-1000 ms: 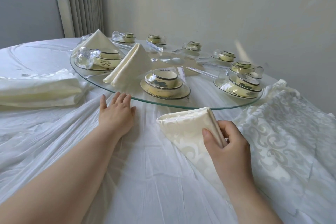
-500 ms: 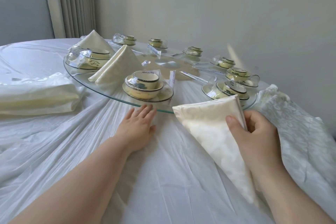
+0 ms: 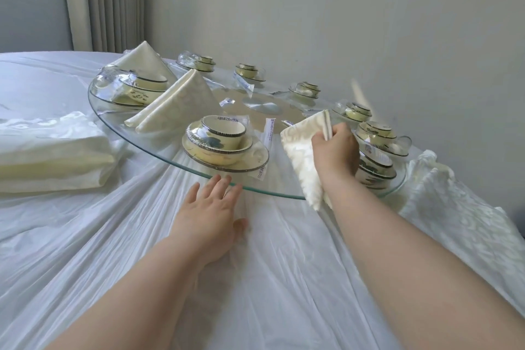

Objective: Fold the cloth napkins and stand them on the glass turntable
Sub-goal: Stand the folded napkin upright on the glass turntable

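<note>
Your right hand (image 3: 335,150) holds a folded napkin (image 3: 299,156) at the glass turntable (image 3: 159,142); your left hand (image 3: 210,207) lies flat on the table (image 3: 255,278).
Your right fingers curl round the napkin's top corner, gripping it above the turntable's near right part, and its lower tip hangs past the rim. Whether it rests on the glass is unclear. Your left hand is spread, fingers straight, fingertips at the near rim. Two folded napkins already stand on the glass, the rear napkin (image 3: 142,62) and the nearer napkin (image 3: 181,102). Eight wrapped crockery sets ring it. The nearest set (image 3: 224,142) sits just left of the held napkin, and another is partly hidden behind your right hand. A stack of folded cloth (image 3: 48,156) lies on the left and a patterned cloth (image 3: 454,207) on the right.
</note>
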`<state>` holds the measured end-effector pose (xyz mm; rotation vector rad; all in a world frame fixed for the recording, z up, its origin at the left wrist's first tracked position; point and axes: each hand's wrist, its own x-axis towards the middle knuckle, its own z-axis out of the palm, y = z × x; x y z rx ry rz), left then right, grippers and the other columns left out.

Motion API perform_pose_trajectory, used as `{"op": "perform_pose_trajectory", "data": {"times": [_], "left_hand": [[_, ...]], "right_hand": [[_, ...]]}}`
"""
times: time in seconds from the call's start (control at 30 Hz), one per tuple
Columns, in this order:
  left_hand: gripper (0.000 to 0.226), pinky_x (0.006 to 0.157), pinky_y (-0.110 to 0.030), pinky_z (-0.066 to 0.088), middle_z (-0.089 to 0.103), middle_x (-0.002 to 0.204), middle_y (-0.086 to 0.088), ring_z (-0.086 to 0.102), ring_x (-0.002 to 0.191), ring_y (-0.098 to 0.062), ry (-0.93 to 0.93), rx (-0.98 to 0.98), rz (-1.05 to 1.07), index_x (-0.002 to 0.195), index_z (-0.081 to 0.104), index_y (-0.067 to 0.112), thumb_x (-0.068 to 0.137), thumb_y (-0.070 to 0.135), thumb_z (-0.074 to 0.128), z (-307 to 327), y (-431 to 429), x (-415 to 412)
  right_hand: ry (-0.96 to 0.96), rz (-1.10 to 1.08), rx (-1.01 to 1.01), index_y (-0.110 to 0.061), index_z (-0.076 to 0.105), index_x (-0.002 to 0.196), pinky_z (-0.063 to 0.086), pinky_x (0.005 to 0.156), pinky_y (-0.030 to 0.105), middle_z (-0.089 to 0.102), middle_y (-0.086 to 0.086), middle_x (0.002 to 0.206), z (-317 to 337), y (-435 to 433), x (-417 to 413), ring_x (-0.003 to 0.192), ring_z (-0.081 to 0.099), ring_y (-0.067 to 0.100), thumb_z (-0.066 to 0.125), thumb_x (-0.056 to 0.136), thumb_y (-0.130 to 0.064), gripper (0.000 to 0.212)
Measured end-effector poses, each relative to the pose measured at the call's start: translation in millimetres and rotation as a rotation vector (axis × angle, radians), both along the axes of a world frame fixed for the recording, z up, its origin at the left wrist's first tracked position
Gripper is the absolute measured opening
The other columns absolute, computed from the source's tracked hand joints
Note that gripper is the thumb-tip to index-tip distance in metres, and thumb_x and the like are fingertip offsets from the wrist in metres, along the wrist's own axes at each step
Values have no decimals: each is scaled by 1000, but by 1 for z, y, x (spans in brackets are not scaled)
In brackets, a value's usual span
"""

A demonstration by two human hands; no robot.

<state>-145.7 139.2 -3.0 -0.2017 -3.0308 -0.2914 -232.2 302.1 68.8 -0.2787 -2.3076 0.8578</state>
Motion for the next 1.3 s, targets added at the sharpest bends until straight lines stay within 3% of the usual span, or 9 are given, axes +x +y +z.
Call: {"op": "perform_pose_trajectory", "data": {"times": [0.2, 0.33, 0.5, 0.6, 0.7, 0.97, 1.13, 1.3], "left_hand": [[62, 113, -33, -9, -11, 155, 4, -14, 142, -14, -5, -23, 3, 147, -6, 25, 97, 47, 25, 1, 0, 1], [62, 113, -33, -9, -11, 155, 4, -14, 142, -13, -17, -29, 7, 147, -6, 25, 97, 47, 25, 3, 1, 2], [63, 113, -34, -8, -11, 155, 4, -13, 142, -13, -31, -24, 13, 146, -6, 26, 97, 48, 26, 3, 2, 3], [64, 113, -35, -9, -11, 155, 4, -13, 142, -13, -32, -25, 20, 146, -5, 26, 96, 49, 27, 3, 3, 3], [64, 113, -35, -9, -11, 155, 4, -13, 142, -13, -37, -24, 21, 146, -5, 26, 96, 49, 27, 3, 3, 3], [65, 113, -36, -10, -12, 155, 5, -13, 142, -12, -29, -8, 18, 146, -7, 27, 96, 49, 28, 1, 2, 1], [65, 113, -36, -10, -11, 155, 5, -12, 142, -12, -9, 6, 13, 146, -6, 28, 96, 49, 29, -1, 1, -1], [65, 113, -37, -10, -9, 155, 5, -11, 142, -12, -5, 33, 6, 146, -3, 28, 95, 48, 31, -3, 1, -1]], "right_hand": [[-27, -6, -62, -3, 50, 105, 34, 70, 29, 57, 13, 114, -8, -14, -31, 104, 53, 32, 50, 88, -18, 23], [-110, 64, -55, -5, 45, 113, 39, 83, 33, 53, 12, 120, -20, -11, -26, 108, 50, 32, 56, 85, -26, 37], [-251, 68, 138, -13, 33, 131, 23, 100, 33, 41, 7, 135, -40, -2, 12, 125, 35, 26, 60, 80, -39, 63], [-285, 80, 215, -14, 28, 136, 17, 97, 31, 37, 6, 138, -55, 3, 27, 129, 29, 23, 59, 81, -40, 68], [-298, 68, 236, -12, 35, 129, 14, 89, 30, 42, 5, 134, -60, 3, 28, 127, 32, 23, 56, 83, -40, 57], [-321, 33, 261, -9, 42, 118, 21, 96, 33, 46, 8, 129, -56, -10, 6, 125, 35, 24, 55, 85, -42, 49], [-295, 49, 226, -11, 38, 126, 20, 98, 33, 42, 7, 135, -53, -11, 12, 128, 32, 23, 59, 81, -48, 62], [-328, 164, 276, -17, 20, 143, 17, 106, 33, 25, 3, 149, -41, 8, 53, 136, 21, 23, 59, 80, -51, 81]]}}
